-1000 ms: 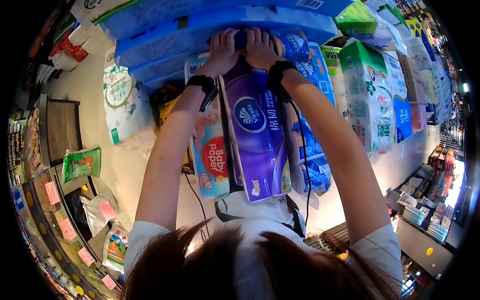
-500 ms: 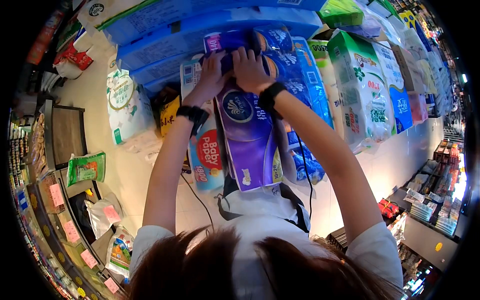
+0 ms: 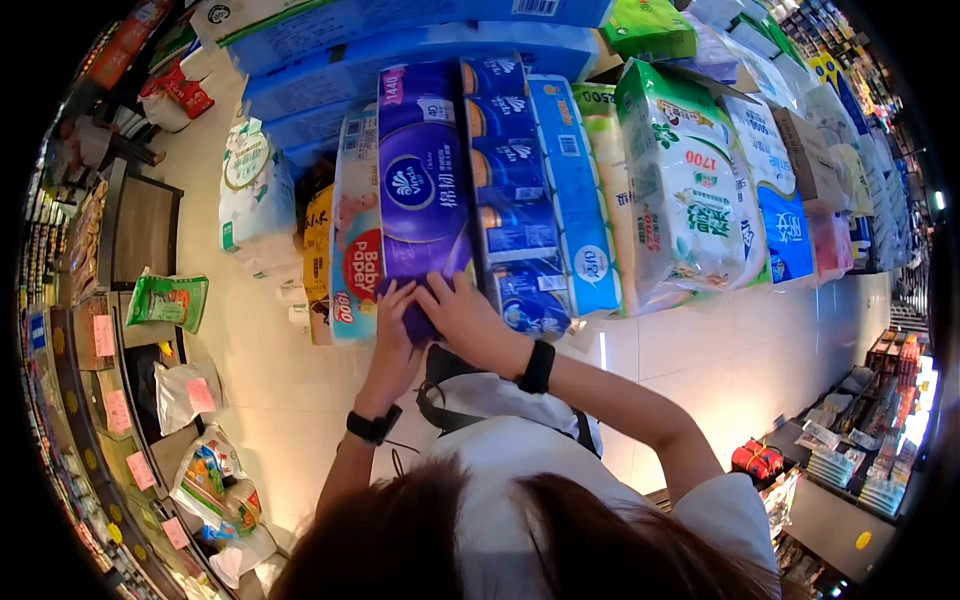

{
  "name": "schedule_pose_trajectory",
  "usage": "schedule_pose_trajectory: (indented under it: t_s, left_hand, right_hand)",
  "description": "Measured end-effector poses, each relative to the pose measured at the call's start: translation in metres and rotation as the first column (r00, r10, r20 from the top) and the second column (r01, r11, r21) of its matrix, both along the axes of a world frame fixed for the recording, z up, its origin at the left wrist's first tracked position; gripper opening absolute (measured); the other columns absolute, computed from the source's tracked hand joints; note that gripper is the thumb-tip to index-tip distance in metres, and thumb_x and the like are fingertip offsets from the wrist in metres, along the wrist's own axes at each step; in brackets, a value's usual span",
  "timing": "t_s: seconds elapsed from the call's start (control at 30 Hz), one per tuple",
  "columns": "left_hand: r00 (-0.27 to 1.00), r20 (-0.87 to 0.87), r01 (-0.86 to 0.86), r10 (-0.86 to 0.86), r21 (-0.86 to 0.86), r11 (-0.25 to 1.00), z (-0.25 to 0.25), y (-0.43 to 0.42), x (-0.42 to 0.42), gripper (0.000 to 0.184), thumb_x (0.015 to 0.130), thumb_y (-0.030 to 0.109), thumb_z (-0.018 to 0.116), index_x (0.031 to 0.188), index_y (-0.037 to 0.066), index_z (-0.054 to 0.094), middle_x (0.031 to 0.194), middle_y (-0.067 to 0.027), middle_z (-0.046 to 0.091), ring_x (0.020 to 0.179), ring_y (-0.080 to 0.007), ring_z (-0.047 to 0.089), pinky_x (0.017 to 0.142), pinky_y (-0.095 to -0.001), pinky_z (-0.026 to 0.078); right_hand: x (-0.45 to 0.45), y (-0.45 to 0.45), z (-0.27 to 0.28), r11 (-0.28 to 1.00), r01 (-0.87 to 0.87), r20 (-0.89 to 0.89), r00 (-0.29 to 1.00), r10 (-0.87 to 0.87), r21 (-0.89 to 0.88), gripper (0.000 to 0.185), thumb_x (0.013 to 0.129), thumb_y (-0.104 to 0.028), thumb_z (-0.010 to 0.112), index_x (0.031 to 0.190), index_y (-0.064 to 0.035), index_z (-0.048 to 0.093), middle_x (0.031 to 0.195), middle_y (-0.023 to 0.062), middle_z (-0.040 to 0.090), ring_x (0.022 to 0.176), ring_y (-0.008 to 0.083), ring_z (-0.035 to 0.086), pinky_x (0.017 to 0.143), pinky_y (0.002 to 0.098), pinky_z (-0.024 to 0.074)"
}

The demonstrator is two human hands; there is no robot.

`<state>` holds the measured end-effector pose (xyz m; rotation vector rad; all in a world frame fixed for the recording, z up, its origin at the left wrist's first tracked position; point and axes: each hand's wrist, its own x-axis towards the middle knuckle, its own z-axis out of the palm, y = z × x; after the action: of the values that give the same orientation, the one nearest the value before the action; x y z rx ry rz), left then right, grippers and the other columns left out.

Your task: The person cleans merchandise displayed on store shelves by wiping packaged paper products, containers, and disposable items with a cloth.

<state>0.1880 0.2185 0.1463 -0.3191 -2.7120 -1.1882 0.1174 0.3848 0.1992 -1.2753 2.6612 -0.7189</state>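
Note:
A long purple tissue pack (image 3: 420,200) lies on the stack, its near end toward my body. My left hand (image 3: 397,325) rests on that near end at the left, fingers bent over its edge. Beside it my right hand (image 3: 465,318) lies on the same end, fingers spread across the purple wrap. The fingertips of both hands nearly meet. To the left of the pack is a Baby paper pack (image 3: 358,250). Dark blue rolls in wrap (image 3: 510,180) lie along its right side, with a light blue pack (image 3: 575,200) beyond them.
Blue packs (image 3: 400,75) stretch across the far side. Green and white packs (image 3: 690,190) stand to the right. A white floral pack (image 3: 255,190) is at the left, near a green bag (image 3: 168,300) on a shelf. Tiled floor (image 3: 680,360) shows at the right.
Both hands have moved from the far end of the purple pack to its near end. The pack's whole top now shows, lying flush beside the blue rolls.

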Motion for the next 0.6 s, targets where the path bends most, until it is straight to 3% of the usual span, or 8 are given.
schedule_pose_trajectory:
  t_s: [0.07, 0.13, 0.17, 0.23, 0.3, 0.43, 0.5, 0.6]
  left_hand:
    - [1.0, 0.015, -0.006, 0.007, -0.064, 0.998, 0.009, 0.017, 0.024, 0.068, 0.077, -0.011, 0.063, 0.138, 0.003, 0.036, 0.143, -0.0188, 0.039, 0.138, -0.0408, 0.035, 0.116, -0.0497, 0.025]
    - [0.998, 0.059, 0.008, -0.011, 0.058, 0.998, 0.021, 0.039, 0.036, 0.066, 0.077, -0.012, 0.061, 0.136, 0.003, 0.037, 0.141, -0.0192, 0.041, 0.133, -0.0395, 0.039, 0.114, -0.0481, 0.029]
    - [0.996, 0.082, 0.011, -0.021, 0.12, 0.993, 0.028, 0.051, 0.041, 0.064, 0.077, -0.012, 0.061, 0.135, 0.002, 0.038, 0.14, -0.0194, 0.042, 0.131, -0.0389, 0.042, 0.112, -0.0472, 0.031]
    - [0.999, -0.028, 0.028, -0.025, 0.102, 0.994, 0.045, 0.078, 0.037, 0.063, 0.078, -0.012, 0.06, 0.135, 0.002, 0.038, 0.138, -0.0201, 0.043, 0.126, -0.0389, 0.044, 0.11, -0.0452, 0.034]
    - [0.99, -0.14, 0.047, -0.03, 0.122, 0.991, 0.056, 0.101, 0.025, 0.062, 0.078, -0.012, 0.06, 0.135, 0.002, 0.038, 0.138, -0.0201, 0.043, 0.127, -0.0394, 0.044, 0.11, -0.045, 0.034]
    - [0.935, -0.354, -0.045, 0.022, -0.055, 0.997, 0.067, 0.136, -0.011, 0.065, 0.076, -0.01, 0.062, 0.136, 0.004, 0.038, 0.139, -0.0195, 0.043, 0.129, -0.0406, 0.041, 0.111, -0.0475, 0.032]
    - [0.958, -0.286, -0.035, 0.004, -0.104, 0.994, 0.053, 0.142, -0.028, 0.068, 0.075, -0.01, 0.062, 0.136, 0.005, 0.037, 0.139, -0.0192, 0.042, 0.129, -0.0412, 0.04, 0.111, -0.0489, 0.032]
    - [0.984, -0.176, -0.022, 0.001, -0.118, 0.993, 0.021, 0.145, -0.034, 0.072, 0.072, -0.01, 0.06, 0.138, 0.005, 0.035, 0.141, -0.0179, 0.039, 0.131, -0.0413, 0.036, 0.113, -0.0516, 0.029]
  right_hand:
    - [0.021, 0.021, 0.004, 0.997, 0.012, 0.138, 0.99, 0.0, -0.083, 0.058, 0.068, -0.002, 0.072, 0.121, 0.0036, 0.049, 0.117, 0.0212, 0.048, 0.101, 0.0407, 0.052, 0.086, 0.0436, 0.0475]
    - [0.035, 0.047, 0.016, 0.991, 0.045, 0.339, 0.941, 0.0, -0.126, 0.06, 0.068, 0.0, 0.073, 0.122, 0.0019, 0.048, 0.118, 0.0205, 0.047, 0.101, 0.0418, 0.052, 0.088, 0.0449, 0.0463]
    - [0.037, 0.059, 0.021, 0.985, 0.063, 0.336, 0.942, -0.007, -0.158, 0.06, 0.067, 0.001, 0.072, 0.122, 0.001, 0.048, 0.118, 0.0203, 0.047, 0.101, 0.0421, 0.051, 0.088, 0.0455, 0.046]
    - [0.043, 0.087, 0.033, 0.972, 0.092, 0.331, 0.943, -0.016, -0.214, 0.06, 0.067, 0.004, 0.071, 0.123, -0.0008, 0.049, 0.119, 0.0198, 0.047, 0.102, 0.0427, 0.051, 0.088, 0.0465, 0.0455]
    - [0.037, 0.111, 0.056, 0.958, 0.101, 0.224, 0.974, -0.04, -0.269, 0.066, 0.064, 0.005, 0.07, 0.126, -0.0025, 0.049, 0.12, 0.0194, 0.047, 0.103, 0.0416, 0.051, 0.09, 0.0461, 0.0454]
    - [0.018, 0.135, 0.063, 0.942, 0.15, -0.021, 0.986, -0.164, -0.302, 0.069, 0.062, 0.006, 0.067, 0.129, -0.003, 0.05, 0.122, 0.0176, 0.047, 0.108, 0.038, 0.05, 0.094, 0.0443, 0.0443]
    - [0.008, 0.139, 0.037, 0.931, 0.19, -0.1, 0.968, -0.231, -0.312, 0.069, 0.063, 0.007, 0.066, 0.13, -0.003, 0.05, 0.125, 0.0177, 0.047, 0.112, 0.0381, 0.049, 0.096, 0.0437, 0.043]
    - [-0.002, 0.139, -0.017, 0.938, 0.23, -0.068, 0.964, -0.256, -0.26, 0.069, 0.064, 0.008, 0.063, 0.131, -0.003, 0.049, 0.128, 0.0186, 0.046, 0.116, 0.0388, 0.046, 0.099, 0.0442, 0.0403]
